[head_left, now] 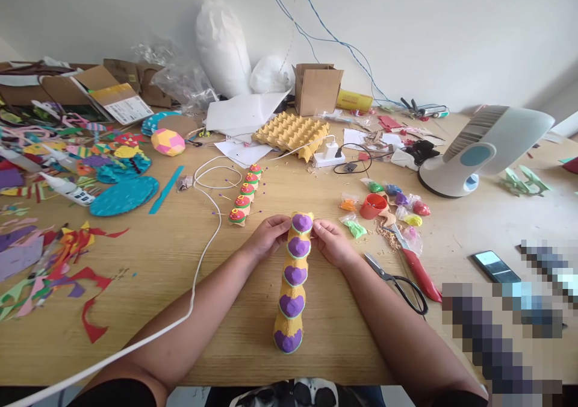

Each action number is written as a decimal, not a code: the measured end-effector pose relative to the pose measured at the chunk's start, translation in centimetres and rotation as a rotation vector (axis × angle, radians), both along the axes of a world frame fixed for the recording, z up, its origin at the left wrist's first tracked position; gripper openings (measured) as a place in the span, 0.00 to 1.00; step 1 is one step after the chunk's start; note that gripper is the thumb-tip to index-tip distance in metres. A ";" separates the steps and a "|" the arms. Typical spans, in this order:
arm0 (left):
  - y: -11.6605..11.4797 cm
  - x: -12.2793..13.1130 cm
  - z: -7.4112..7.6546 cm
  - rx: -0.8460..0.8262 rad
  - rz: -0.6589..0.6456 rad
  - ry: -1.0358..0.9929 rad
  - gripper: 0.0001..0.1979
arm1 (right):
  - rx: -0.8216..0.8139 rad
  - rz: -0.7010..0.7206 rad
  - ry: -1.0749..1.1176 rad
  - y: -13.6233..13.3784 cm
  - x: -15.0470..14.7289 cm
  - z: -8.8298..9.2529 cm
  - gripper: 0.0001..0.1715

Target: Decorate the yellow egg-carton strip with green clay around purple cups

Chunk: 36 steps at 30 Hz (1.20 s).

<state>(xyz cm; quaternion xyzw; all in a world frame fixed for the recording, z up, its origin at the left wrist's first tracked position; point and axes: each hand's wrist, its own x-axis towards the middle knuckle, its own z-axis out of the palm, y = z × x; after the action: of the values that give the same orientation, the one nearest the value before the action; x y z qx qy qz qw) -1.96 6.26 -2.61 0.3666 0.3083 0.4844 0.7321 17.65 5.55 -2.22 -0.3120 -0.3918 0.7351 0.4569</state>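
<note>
A yellow egg-carton strip (295,274) lies lengthwise before me on the table, its row of bumps capped with purple clay edged in pale green. My left hand (270,237) pinches its far end from the left side. From the right, my right hand (334,240) grips the same end, with its fingertips partly hidden behind the strip. Beyond my left hand rests a second strip (246,195) with red clay tops, yellow rings and purple-tipped sticks at its sides. Scissors (395,283) with black handles lie near my right forearm.
Bagged coloured clay (354,227) surrounds an orange cup (374,206) at right, near a red-handled knife (419,271). A white fan (478,154) and phone (495,267) stand farther right. A white cable (201,262) crosses my left forearm. Paper scraps (63,259) cover the left; an egg tray (291,133) sits behind.
</note>
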 end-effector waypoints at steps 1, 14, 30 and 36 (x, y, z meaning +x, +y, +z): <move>0.0 0.0 0.0 -0.004 -0.002 0.002 0.13 | -0.002 -0.005 -0.007 0.0 0.0 0.0 0.20; 0.0 0.1 0.1 -0.015 0.010 -0.001 0.13 | 0.054 -0.026 -0.051 -0.3 -0.4 0.6 0.21; 0.1 -0.2 0.6 -0.008 -0.130 0.026 0.18 | -0.021 -0.238 -0.011 0.7 0.7 0.9 0.21; 0.3 -0.3 0.7 -0.032 -0.099 -0.002 0.18 | 0.060 -0.757 -0.165 1.4 3.0 3.0 0.17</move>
<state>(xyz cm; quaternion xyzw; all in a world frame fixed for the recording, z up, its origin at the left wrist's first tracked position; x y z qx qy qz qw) -2.22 6.55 -1.92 0.3692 0.2969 0.4428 0.7612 20.61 6.94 0.80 -0.4789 -0.3057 0.4752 0.6718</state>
